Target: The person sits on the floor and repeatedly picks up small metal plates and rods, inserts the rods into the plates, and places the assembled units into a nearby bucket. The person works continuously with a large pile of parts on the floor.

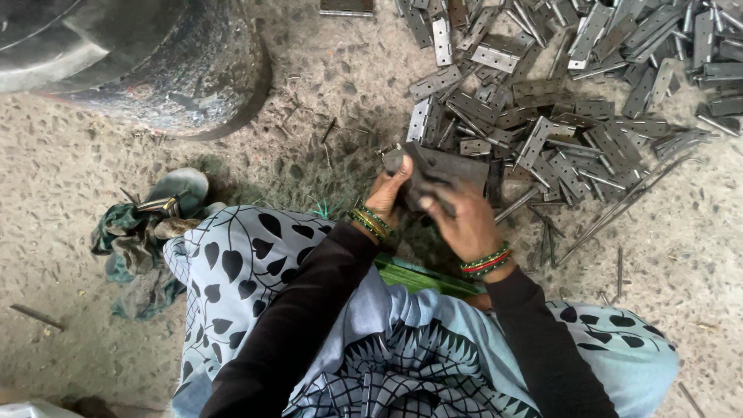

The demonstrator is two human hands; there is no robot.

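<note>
Gripping a dark metal hinge (441,172) at centre, the left hand (387,192) and right hand (462,219) both close round its leaves.

Just beyond it, spreading far and right, lies a heap of grey hinges (573,93), with loose pins (611,213) at its near right edge. All rests on a speckled concrete floor (70,162). A large dark drum (155,62) stands far left; a sandal (176,190) lies on crumpled cloth (128,248) at left.

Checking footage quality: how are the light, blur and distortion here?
Head view: soft, even light, no hard shadows; dull glare on the hinge pile; left hand, right hand and held hinge slightly blurred; drum curves at the edge.
</note>
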